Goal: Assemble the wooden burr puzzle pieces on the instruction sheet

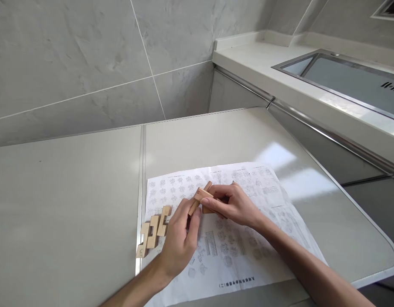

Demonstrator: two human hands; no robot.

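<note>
**Two hands on wooden puzzle pieces over a printed sheet**

The person stands at a pale table (pixel 71 204). Both hands are up over a paper sheet (pixel 248 256) that lies flat on it. The left hand (pixel 179 243) comes in from below, thumb and fingers pinched on the lower end of the held pieces (pixel 201 197). The right hand (pixel 235 204) comes in from the side, fingers curled and clamped on the other end. The held pieces look like two or three notched wooden bars crossed together, lifted just off the paper. The exact count is hidden by the fingers.

Three loose pieces (pixel 153 230), also notched wood, lie side by side at the sheet's left edge. They are close to the table seam, just beside the left hand and untouched.

Progress, as a judgement: only a small part looks joined. With three bars unused on the table, most of the fitting seems left.

Writing: the sheet is covered in rows of small printed diagrams, with a barred figure near the left wrist. One line of text runs along the near edge, upside down from here and too small to read. No brand or label is legible.

Behind the table are a grey tiled wall (pixel 88 51), a white counter (pixel 248 55) and a steel sink (pixel 350 81), well apart from the hands.
</note>
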